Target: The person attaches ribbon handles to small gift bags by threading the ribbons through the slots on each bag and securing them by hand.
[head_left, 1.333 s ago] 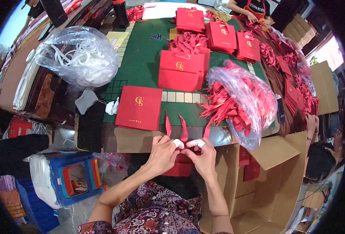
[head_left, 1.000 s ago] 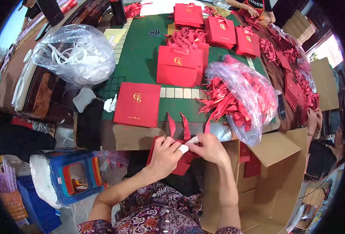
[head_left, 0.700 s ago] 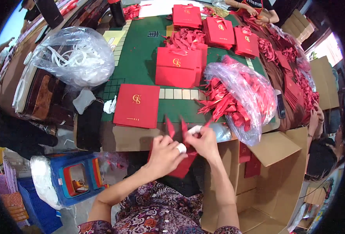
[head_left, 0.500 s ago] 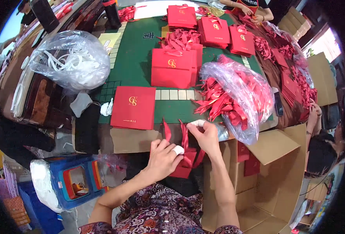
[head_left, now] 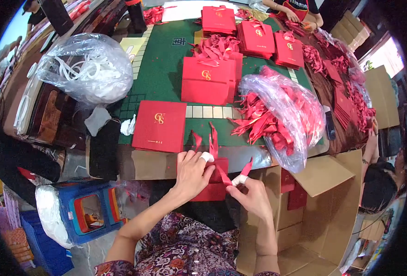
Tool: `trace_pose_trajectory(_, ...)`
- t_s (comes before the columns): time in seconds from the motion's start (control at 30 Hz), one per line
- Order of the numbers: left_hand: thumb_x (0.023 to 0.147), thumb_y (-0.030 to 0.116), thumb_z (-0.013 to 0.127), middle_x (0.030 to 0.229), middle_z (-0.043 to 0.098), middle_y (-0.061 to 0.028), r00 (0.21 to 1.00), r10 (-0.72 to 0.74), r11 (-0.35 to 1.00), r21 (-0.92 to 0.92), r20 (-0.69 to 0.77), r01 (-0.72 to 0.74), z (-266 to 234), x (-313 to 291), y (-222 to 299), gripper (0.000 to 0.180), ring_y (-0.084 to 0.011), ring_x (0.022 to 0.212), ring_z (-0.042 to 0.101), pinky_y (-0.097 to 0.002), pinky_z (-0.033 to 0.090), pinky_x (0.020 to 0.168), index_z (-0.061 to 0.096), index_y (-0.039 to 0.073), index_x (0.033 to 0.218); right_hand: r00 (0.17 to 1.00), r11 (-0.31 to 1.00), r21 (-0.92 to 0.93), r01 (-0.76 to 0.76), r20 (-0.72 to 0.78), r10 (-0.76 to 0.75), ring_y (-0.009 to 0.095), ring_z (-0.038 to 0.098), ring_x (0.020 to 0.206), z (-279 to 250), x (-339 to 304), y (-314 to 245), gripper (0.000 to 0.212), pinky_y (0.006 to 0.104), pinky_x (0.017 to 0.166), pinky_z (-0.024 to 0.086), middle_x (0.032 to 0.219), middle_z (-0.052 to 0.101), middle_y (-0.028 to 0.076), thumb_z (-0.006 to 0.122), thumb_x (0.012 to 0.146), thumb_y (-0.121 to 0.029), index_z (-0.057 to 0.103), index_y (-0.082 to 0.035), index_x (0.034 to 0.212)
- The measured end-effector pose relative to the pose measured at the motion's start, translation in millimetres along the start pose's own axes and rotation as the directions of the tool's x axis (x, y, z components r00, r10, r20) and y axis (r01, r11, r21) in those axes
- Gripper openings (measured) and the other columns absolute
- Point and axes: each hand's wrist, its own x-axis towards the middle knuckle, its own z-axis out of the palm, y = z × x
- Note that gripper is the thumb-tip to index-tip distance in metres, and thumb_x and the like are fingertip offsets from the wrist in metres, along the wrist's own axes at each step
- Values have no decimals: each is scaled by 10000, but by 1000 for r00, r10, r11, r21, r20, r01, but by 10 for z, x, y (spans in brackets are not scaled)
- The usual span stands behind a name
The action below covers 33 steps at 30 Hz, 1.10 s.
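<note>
A small red paper gift bag [head_left: 212,191] hangs at the table's near edge, in front of my body. My left hand [head_left: 192,174], white tape round one finger, is closed on its upper part. Two red ribbon ends stick up beyond that hand, towards the table. My right hand [head_left: 253,197], also with a taped finger, pinches a red ribbon [head_left: 223,175] to the right of the bag; the ribbon's tip points up past the fingers. On the table just beyond my left hand lies a flat stack of red bags [head_left: 159,126].
A plastic bag of red ribbons [head_left: 291,115] sits at the right, and one of white cords [head_left: 90,69] at the left. Finished-looking red bags [head_left: 208,80] stand mid-table. An open cardboard box [head_left: 304,225] is at my right, a blue stool [head_left: 86,211] at my left. Other people work nearby.
My right hand has moved down and slightly right, drawing a ribbon out sideways. My left hand has shifted slightly up. The red bag shows more between the hands.
</note>
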Motion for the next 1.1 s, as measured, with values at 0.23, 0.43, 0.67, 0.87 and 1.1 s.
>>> trace_pose_trajectory(0.23, 899, 11, 610, 1209, 598, -133, 991, -133, 858, -502, -14, 108, -97, -348, 174, 368, -266, 1122, 561, -404, 419, 970, 516, 33, 1254, 987, 533, 833, -147, 85, 138, 54, 602, 717, 177, 147, -234, 140, 233, 592, 568, 841, 632, -3, 640, 961, -64, 626, -29, 1096)
trace_pose_trajectory(0.43, 1004, 108, 548, 1269, 581, -124, 906, -222, 494, -760, 360, 423, -187, -708, 352, 493, -192, 1162, 589, -339, 455, 983, 358, 20, 1450, 987, 436, 897, -77, 6, 160, 85, 630, 738, 363, 190, -297, 113, 256, 621, 595, 904, 642, 20, 621, 952, -22, 615, -30, 1065)
trace_pose_trajectory(0.67, 1027, 103, 490, 988, 632, -59, 791, -222, 596, -563, 570, 573, -386, -941, 81, 248, -124, 827, 609, -270, 495, 749, 601, 18, 1233, 970, 480, 875, -61, -61, 236, 101, 633, 699, 278, 142, -198, 48, 257, 615, 580, 859, 637, 39, 582, 968, -27, 589, -20, 1016)
trace_pose_trajectory(0.87, 941, -69, 486, 1047, 517, -110, 890, -214, 759, -505, 403, 411, -426, -941, -84, 310, -190, 801, 632, -309, 524, 762, 640, 16, 1197, 939, 850, 518, -97, -236, 250, 130, 643, 766, 304, 32, -75, 184, 267, 664, 566, 941, 641, 77, 650, 929, -45, 582, -18, 1098)
trace_pose_trajectory(1.1, 911, -33, 645, 1014, 661, -82, 895, -283, 729, -530, 344, 434, -528, -644, -96, 251, -154, 937, 681, -292, 551, 834, 641, 12, 1158, 884, 946, 121, 301, -407, -229, 227, 664, 797, 313, -83, -471, 317, 308, 627, 542, 947, 665, 101, 824, 773, -58, 670, -83, 1049)
